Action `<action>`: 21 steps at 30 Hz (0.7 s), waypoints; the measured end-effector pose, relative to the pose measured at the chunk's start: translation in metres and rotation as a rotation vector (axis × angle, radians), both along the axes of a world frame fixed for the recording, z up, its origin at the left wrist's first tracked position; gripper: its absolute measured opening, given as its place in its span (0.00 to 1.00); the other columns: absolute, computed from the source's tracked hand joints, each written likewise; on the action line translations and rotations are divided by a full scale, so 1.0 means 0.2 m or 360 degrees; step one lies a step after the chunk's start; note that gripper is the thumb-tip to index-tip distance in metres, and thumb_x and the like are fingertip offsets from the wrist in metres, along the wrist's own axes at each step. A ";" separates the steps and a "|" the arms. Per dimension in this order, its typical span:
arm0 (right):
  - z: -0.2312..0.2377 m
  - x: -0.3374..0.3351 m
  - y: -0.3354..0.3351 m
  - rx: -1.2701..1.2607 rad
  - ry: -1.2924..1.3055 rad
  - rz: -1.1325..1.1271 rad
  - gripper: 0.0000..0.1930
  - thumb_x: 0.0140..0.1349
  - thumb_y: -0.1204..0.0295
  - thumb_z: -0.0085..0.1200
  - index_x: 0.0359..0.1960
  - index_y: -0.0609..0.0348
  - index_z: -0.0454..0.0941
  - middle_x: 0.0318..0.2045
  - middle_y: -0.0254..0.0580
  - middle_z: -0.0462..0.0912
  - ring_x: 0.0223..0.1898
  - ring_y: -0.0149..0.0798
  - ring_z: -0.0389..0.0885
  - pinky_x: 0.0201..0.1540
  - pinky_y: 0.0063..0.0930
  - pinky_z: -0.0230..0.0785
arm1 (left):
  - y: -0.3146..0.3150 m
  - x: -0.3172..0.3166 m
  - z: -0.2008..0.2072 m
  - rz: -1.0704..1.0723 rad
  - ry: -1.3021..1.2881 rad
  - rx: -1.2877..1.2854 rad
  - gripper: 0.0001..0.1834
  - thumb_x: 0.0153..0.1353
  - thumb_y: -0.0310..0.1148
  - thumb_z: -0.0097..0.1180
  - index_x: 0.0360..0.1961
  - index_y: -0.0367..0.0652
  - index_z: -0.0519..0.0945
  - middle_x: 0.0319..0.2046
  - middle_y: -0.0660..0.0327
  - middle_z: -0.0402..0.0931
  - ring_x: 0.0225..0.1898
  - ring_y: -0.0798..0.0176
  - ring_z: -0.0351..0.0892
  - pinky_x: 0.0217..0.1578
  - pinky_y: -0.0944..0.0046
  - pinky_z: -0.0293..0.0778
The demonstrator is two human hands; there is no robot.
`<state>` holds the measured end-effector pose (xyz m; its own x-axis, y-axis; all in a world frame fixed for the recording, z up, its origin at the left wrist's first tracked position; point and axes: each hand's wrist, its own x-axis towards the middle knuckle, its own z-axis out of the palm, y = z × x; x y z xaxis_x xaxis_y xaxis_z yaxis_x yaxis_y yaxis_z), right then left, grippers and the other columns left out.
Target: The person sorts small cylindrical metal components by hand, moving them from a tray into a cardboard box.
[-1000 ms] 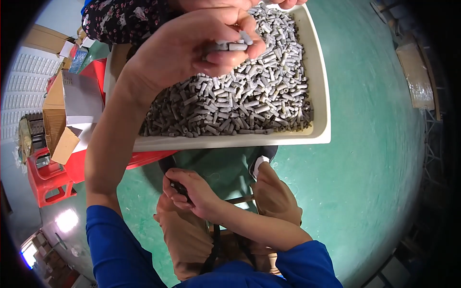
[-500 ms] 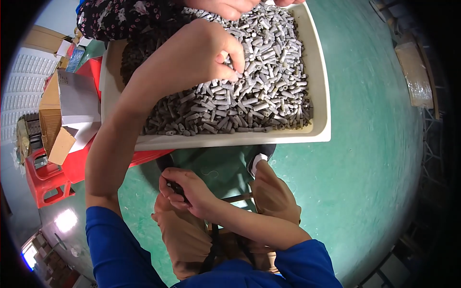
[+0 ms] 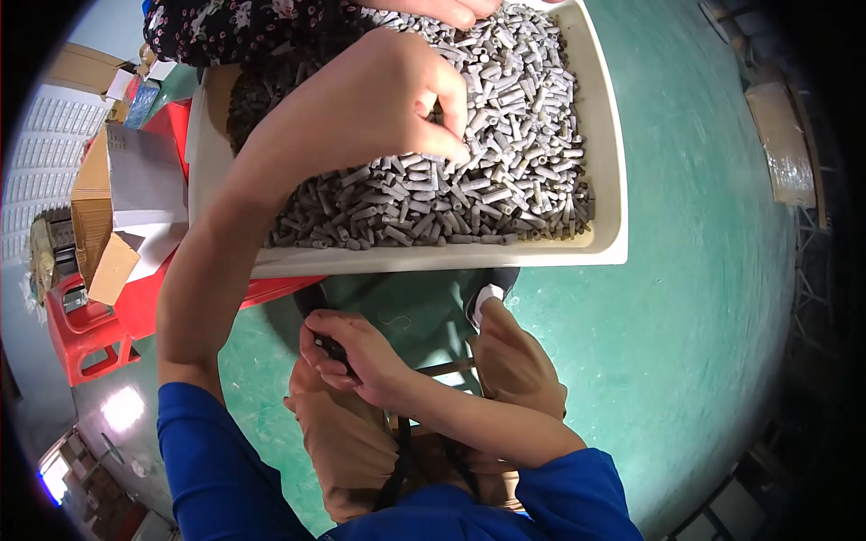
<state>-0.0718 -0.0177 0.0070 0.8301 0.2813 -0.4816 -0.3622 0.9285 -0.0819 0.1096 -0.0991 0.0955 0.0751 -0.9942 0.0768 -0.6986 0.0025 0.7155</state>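
Note:
A white rectangular tray (image 3: 606, 162) holds a heap of short grey cylindrical pieces (image 3: 514, 117). My left hand (image 3: 379, 99) reaches over the heap, its fingers curled and thumb and fingertips pinched down on grey pieces near the middle. My right hand (image 3: 347, 356) stays low over my lap, closed around a small black object (image 3: 332, 347) that its fingers mostly hide. Both my forearms are bare below blue sleeves.
Another person's hand (image 3: 442, 9) and floral sleeve (image 3: 225, 27) reach into the tray's far side. A red plastic stool (image 3: 90, 325) and cardboard boxes (image 3: 99, 207) stand at the left. The floor (image 3: 704, 343) is green. My knees in tan trousers (image 3: 514, 361) are under the tray's near edge.
My left hand, raised above the tray with grey pieces a second ago, has come down into the heap and pinches there. My right hand has barely moved.

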 end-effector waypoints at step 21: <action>-0.03 0.00 0.01 0.0079 0.0025 -0.0054 0.13 0.63 0.67 0.42 0.23 0.61 0.68 0.17 0.37 0.69 0.10 0.22 0.55 0.11 0.17 0.46 | -0.02 0.04 0.01 0.0223 0.1219 0.0240 0.10 0.60 0.35 0.49 0.37 0.41 0.75 0.15 0.73 0.55 0.14 0.80 0.51 0.12 0.76 0.45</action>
<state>-0.0723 -0.0159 0.0003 0.8320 0.2770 -0.4807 -0.3313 0.9431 -0.0300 0.1169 -0.1039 0.0971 0.1779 -0.9672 -0.1815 0.0014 -0.1842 0.9829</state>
